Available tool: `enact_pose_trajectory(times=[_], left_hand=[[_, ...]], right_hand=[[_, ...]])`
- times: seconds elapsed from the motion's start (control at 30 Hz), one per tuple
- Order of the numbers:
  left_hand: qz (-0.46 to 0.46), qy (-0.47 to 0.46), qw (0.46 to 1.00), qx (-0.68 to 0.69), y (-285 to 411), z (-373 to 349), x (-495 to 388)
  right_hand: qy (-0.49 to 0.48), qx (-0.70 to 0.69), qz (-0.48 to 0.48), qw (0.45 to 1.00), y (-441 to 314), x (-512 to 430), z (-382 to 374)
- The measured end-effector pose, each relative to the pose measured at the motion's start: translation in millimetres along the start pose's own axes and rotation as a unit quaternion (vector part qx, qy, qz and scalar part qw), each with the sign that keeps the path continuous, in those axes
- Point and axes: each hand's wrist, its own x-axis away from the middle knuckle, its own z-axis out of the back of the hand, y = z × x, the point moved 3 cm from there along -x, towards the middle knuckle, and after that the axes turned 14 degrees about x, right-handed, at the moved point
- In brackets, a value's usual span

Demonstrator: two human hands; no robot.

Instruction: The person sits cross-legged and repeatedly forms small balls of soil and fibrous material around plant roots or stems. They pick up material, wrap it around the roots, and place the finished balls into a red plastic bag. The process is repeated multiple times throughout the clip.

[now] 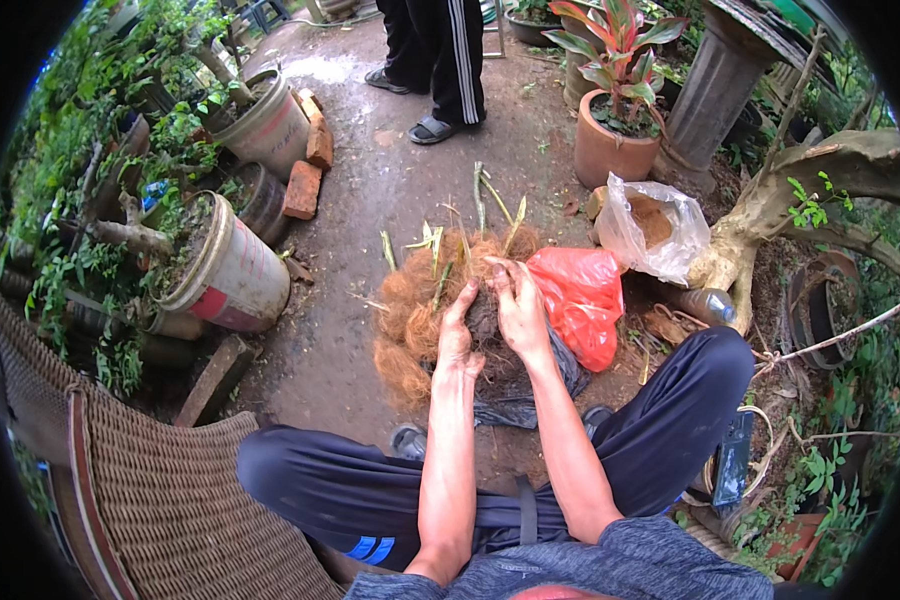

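Both of my hands are close together over a heap on the ground. My left hand (459, 334) and my right hand (519, 306) hold a small tuft of brown coconut fibre (484, 261) between them, with a thin plant cutting (464, 238) standing up by it. The left fingers are partly hidden beneath the thumb. Around the left hand lie several balls of coconut fibre (401, 300), some with green or yellowish cuttings sticking out. A dark fibrous mass (487, 319) shows below my hands, on a black plastic sheet (506, 412). A red plastic bag (581, 300) lies just right of the right hand.
A clear plastic bag with brown material (649, 225) and a plastic bottle (709, 305) lie at the right. Potted plants, including a terracotta pot (616, 154), bricks (302, 189) and a bucket (229, 270) flank the path. Another person's legs (450, 60) stand ahead. A wicker chair (195, 495) is at left.
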Motion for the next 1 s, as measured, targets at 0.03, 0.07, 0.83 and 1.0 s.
enact_pose_trajectory(times=[0.03, 0.07, 0.83, 1.0], left_hand=[[0.007, -0.008, 1.0, 0.012, -1.5, -1.9, -0.9], [0.014, -0.015, 0.999, 0.024, -2.7, -3.5, -1.8], [-0.176, -0.102, 0.977, -0.061, 12.3, -8.3, 0.8], [-0.209, -0.094, 0.948, -0.222, 12.8, 8.6, -13.7]], right_hand=[[-0.024, -0.056, -0.057, 0.996, 1.1, 0.6, 1.7], [-0.006, -0.069, -0.049, 0.996, 10.5, -0.9, -0.8], [-0.124, -0.032, 0.028, 0.991, -3.6, 3.5, 0.0], [-0.192, -0.141, -0.07, 0.969, -12.6, 6.5, 4.0]])
